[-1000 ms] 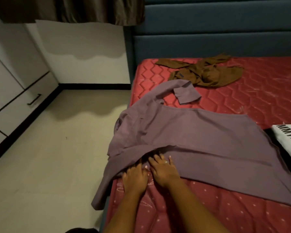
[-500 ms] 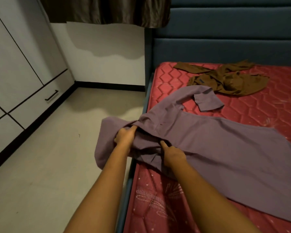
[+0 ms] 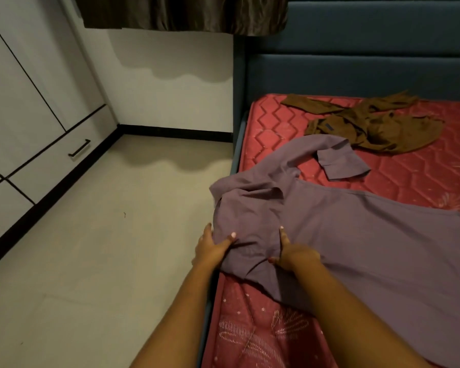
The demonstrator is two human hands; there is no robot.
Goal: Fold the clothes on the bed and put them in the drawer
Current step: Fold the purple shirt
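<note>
A purple shirt (image 3: 343, 229) lies spread across the red mattress (image 3: 409, 176), its collar end bunched at the left edge of the bed and one sleeve cuff lying toward the headboard. My left hand (image 3: 213, 248) grips the shirt's bunched edge at the side of the bed, thumb on top of the cloth. My right hand (image 3: 295, 256) rests on the shirt just to the right, index finger stretched along a crease, other fingers hidden under it. A crumpled brown garment (image 3: 377, 126) lies farther back near the headboard. A white drawer with a black handle (image 3: 79, 148) is low in the wardrobe at the left.
White wardrobe doors (image 3: 19, 96) line the left wall. Beige floor (image 3: 104, 248) runs between wardrobe and bed. A blue padded headboard (image 3: 356, 62) stands behind the mattress. A dark curtain (image 3: 183, 14) hangs above.
The shirt part that hung over the bed's side has been drawn back onto the mattress. Both hands moved from lifting the bunched cloth to holding it down flat at the bed's edge.
</note>
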